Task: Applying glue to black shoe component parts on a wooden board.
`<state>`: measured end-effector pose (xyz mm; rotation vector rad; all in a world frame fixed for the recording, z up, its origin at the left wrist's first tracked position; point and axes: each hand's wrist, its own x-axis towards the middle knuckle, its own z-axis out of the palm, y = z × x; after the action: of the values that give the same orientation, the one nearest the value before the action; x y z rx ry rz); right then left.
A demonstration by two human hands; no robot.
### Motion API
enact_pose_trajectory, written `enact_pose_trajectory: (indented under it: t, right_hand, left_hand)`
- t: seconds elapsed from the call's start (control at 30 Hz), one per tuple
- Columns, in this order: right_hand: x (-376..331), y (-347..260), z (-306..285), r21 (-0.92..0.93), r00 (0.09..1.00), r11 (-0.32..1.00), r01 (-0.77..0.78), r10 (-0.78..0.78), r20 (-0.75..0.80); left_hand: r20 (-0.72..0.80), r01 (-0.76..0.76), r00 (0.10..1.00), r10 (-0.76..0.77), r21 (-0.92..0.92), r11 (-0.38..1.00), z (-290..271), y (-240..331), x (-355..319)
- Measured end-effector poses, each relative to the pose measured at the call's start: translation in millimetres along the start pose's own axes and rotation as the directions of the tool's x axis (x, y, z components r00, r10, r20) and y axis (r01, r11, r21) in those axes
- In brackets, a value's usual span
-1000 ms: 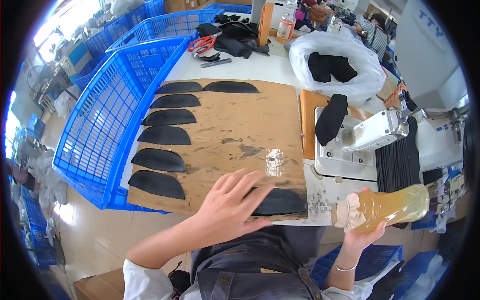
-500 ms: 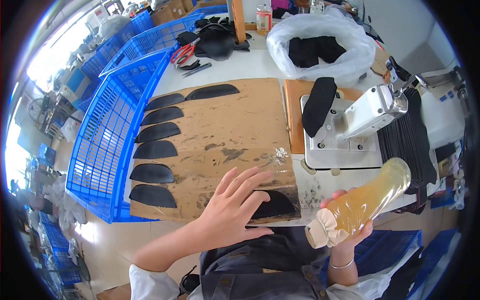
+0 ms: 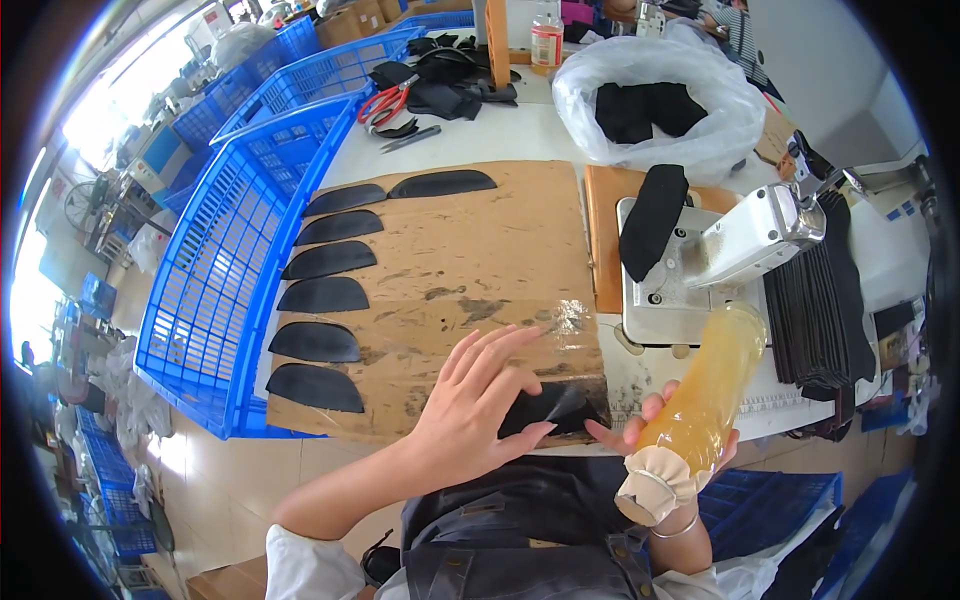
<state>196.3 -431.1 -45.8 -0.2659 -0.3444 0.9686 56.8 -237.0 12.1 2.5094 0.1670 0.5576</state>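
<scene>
My left hand [image 3: 468,402] lies with spread fingers over the near right corner of a brown cardboard sheet [image 3: 490,260]. Beneath and beside its thumb and index finger is a black half-moon piece [image 3: 565,410], partly hidden by the hand. My right hand [image 3: 655,407] is wrapped round a clear bottle of yellowish liquid [image 3: 708,385]. The bottle slants, its beige-wrapped end [image 3: 658,487] low and toward me. One outstretched right finger reaches the right end of the black piece, which looks slightly raised there. Several similar black pieces [image 3: 315,343] line the sheet's left side.
A blue crate [image 3: 200,290] stands left of the cardboard. Red-handled scissors [image 3: 385,103] lie beyond it by black scraps. At the right are a white machine [image 3: 750,235], stacked black pieces [image 3: 815,300] and, farther back, a plastic bag [image 3: 600,65] holding black material.
My right hand has brought the bottle leftward and nearer, and one finger now reaches the black piece. The piece's right end has creased upward. The whole view has shifted slightly.
</scene>
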Motion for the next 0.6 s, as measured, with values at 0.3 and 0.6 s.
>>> enact_pose_trajectory:
  t: [0.3, 0.6]
  right_hand:
    - [6.8, 0.7, 5.0, 0.048, 0.999, 0.998, -0.036, 0.034, 0.039]
    - [7.2, -2.4, 1.5, 0.092, 0.998, 0.995, -0.049, 0.051, -0.024]
  left_hand:
    - [-0.083, 0.183, 0.975, -0.207, -0.233, 0.955, -31.1, -5.8, -5.5]
    - [-0.624, 0.232, 0.771, 0.126, 0.461, 0.857, -115.8, -70.3, 38.8]
